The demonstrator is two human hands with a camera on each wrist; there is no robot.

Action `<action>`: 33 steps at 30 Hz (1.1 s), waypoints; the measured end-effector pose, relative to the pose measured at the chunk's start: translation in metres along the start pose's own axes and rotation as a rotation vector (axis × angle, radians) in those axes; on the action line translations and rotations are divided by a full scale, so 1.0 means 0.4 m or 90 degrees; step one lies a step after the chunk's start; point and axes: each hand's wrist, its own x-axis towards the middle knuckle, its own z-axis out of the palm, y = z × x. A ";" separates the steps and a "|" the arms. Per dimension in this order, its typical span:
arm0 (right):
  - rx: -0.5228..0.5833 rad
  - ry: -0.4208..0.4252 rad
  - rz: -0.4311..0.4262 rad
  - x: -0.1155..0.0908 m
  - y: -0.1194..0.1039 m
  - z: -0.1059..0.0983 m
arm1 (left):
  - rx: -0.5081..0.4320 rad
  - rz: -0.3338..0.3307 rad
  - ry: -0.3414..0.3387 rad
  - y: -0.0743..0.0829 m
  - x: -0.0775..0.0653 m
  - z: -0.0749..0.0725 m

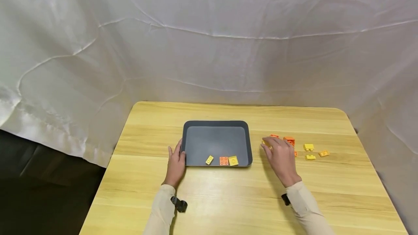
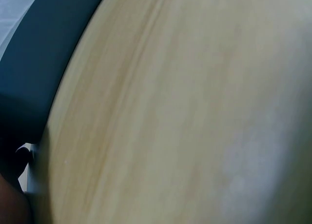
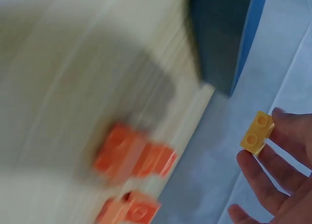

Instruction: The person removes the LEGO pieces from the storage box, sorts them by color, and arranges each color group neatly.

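A yellow two-stud brick (image 3: 256, 131) is pinched between the thumb and fingertips of my right hand (image 1: 281, 158). In the right wrist view it is held up off the table, beside several orange bricks (image 3: 124, 153). My left hand (image 1: 175, 164) grips the left rim of a dark grey tray (image 1: 215, 142), thumb over the edge and fingers along the outside. Inside the tray, along its near side, lie a small yellow brick (image 1: 209, 160), an orange four-stud brick (image 1: 223, 161) and a yellow square piece (image 1: 233, 160). The left wrist view shows mostly tabletop and the tray's outer wall (image 2: 44, 63).
Right of my right hand lie an orange brick (image 1: 289, 140), a yellow brick (image 1: 308, 147), a flat yellow piece (image 1: 310, 157) and a yellow-orange brick (image 1: 324, 153). Part of this group hides behind the hand. A pale curtain (image 1: 209, 61) hangs behind the wooden table (image 1: 222, 198).
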 end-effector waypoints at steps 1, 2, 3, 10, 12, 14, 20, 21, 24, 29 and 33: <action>-0.004 -0.001 0.007 -0.007 0.013 -0.007 | 0.001 -0.002 0.000 -0.001 0.000 0.000; -0.006 -0.001 0.013 -0.014 0.026 -0.014 | 0.002 -0.002 0.000 -0.001 0.000 0.000; -0.009 -0.001 0.018 -0.022 0.039 -0.021 | 0.002 -0.001 0.000 -0.003 0.000 0.000; -0.036 -0.003 0.058 -0.076 0.140 -0.065 | 0.000 0.002 0.002 -0.005 0.003 -0.002; -0.050 -0.010 0.077 -0.089 0.167 -0.076 | 0.000 0.007 0.003 -0.006 0.004 -0.003; -0.060 -0.017 0.100 -0.103 0.191 -0.088 | 0.001 0.011 0.003 -0.006 0.005 -0.003; -0.079 -0.020 0.138 -0.134 0.255 -0.123 | 0.006 0.008 -0.002 -0.006 0.007 -0.002; -0.084 -0.020 0.142 -0.137 0.265 -0.128 | 0.006 0.007 -0.001 -0.005 0.007 -0.002; -0.093 -0.026 0.159 -0.150 0.294 -0.142 | 0.004 0.003 0.000 -0.005 0.007 -0.001; -0.098 -0.060 0.208 -0.169 0.328 -0.162 | 0.005 0.005 -0.001 -0.007 0.007 0.000; -0.104 -0.070 0.231 -0.177 0.347 -0.167 | 0.007 0.008 0.002 -0.008 0.008 0.001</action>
